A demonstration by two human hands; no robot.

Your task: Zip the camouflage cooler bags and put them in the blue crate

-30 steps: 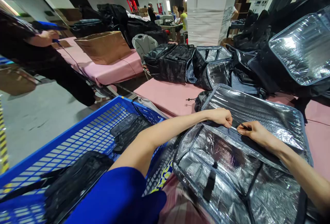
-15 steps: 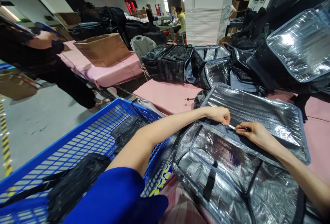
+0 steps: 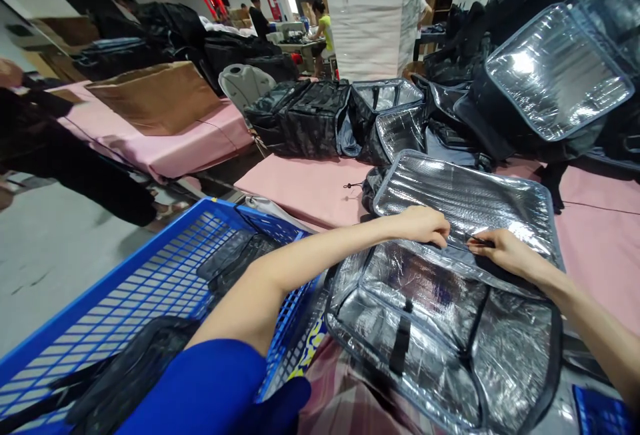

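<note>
An open silver-lined insulated bag (image 3: 440,315) lies in front of me, its foil lid (image 3: 465,198) folded back onto the pink table. My left hand (image 3: 425,225) is closed, pinching the grey edge at the hinge between lid and body. My right hand (image 3: 503,251) is closed too, gripping a small dark tool (image 3: 477,241) that touches the same seam. The two hands are a short gap apart. A black strap (image 3: 400,345) runs down inside the bag.
A blue mesh cart (image 3: 150,281) holding black fabric pieces stands at my left. Several more black foil-lined bags (image 3: 395,121) are piled behind on the pink table (image 3: 305,185). A person in black (image 3: 65,155) stands at far left; other people work far back.
The view has swung right and down, so the bag sits lower left in frame. Both hands have stayed on the hinge seam. The person at left has shifted further left.
</note>
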